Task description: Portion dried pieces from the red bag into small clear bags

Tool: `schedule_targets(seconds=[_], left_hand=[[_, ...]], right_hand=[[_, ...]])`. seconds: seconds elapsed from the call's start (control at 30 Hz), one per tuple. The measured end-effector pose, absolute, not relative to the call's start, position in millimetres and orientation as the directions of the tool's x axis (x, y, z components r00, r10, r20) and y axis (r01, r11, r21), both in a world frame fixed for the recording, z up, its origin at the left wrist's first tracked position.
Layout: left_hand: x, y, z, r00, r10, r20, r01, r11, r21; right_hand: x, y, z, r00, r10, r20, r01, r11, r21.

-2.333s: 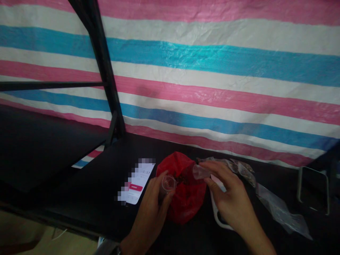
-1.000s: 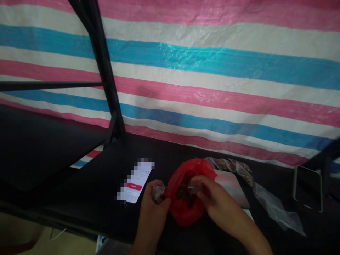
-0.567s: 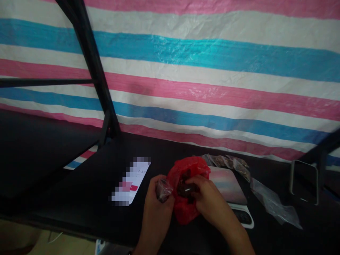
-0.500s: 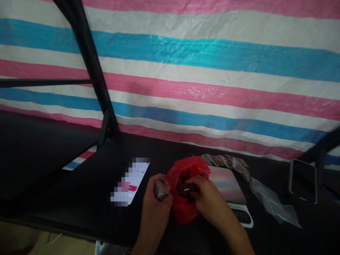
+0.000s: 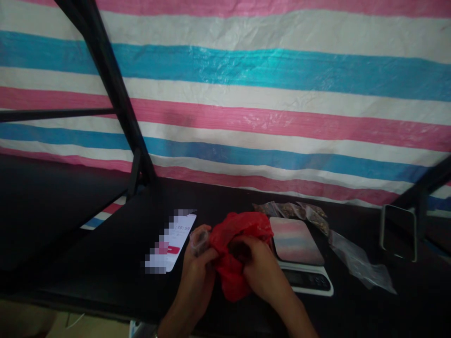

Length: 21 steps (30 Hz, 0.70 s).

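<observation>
My left hand is closed round a small clear plastic bag, its crumpled mouth showing above the fingers. Its thumb presses against the side of a red plastic bag. From the right, my right hand reaches into the red bag's opening with curled fingers. The fingertips, and whatever they grip inside, are hidden. Just to the right of that hand lies a white kitchen scale with a shiny metal plate and a dark display.
Behind the scale lie several small clear bags with brown bits. Flat clear bags lie right of it. A phone with a lit screen is at left, a dark-screened phone-like device at far right. A black post rises at left.
Both hands and the red bag have moved slightly left, uncovering more of the scale. My right hand's fingers are deeper in the red bag, and the dark thing seen there is now hidden.
</observation>
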<state>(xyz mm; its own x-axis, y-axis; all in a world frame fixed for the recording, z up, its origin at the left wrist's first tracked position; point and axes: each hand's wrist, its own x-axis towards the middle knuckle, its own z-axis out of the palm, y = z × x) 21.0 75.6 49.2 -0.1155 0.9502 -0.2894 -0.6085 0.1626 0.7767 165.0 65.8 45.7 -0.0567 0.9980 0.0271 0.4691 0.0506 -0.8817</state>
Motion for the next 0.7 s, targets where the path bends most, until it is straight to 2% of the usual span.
schedule_targets(seconds=[0.13, 0.23, 0.53, 0.63, 0.7], left_hand=[[19, 79, 49, -0.104, 0.953, -0.285, -0.624, 0.161, 0.765], [17, 81, 48, -0.119, 0.952, -0.282, -0.616, 0.152, 0.773], [10, 84, 46, -0.06, 0.966, -0.251, -0.568, 0.174, 0.805], [5, 86, 43, -0.068, 0.969, -0.236, -0.562, 0.158, 0.812], [1, 86, 40, -0.104, 0.973, -0.205, -0.497, 0.128, 0.858]], right_hand=[[168, 70, 42, 0.01, 1.0, -0.021, 0.307, -0.023, -0.952], [169, 71, 41, 0.03, 0.999, -0.036, 0.292, -0.043, -0.956], [159, 69, 47, -0.066, 0.998, 0.006, 0.233, 0.021, -0.972], [162, 73, 43, -0.05, 0.999, -0.014, 0.214, -0.003, -0.977], [166, 76, 39, -0.024, 1.0, -0.021, 0.196, -0.016, -0.98]])
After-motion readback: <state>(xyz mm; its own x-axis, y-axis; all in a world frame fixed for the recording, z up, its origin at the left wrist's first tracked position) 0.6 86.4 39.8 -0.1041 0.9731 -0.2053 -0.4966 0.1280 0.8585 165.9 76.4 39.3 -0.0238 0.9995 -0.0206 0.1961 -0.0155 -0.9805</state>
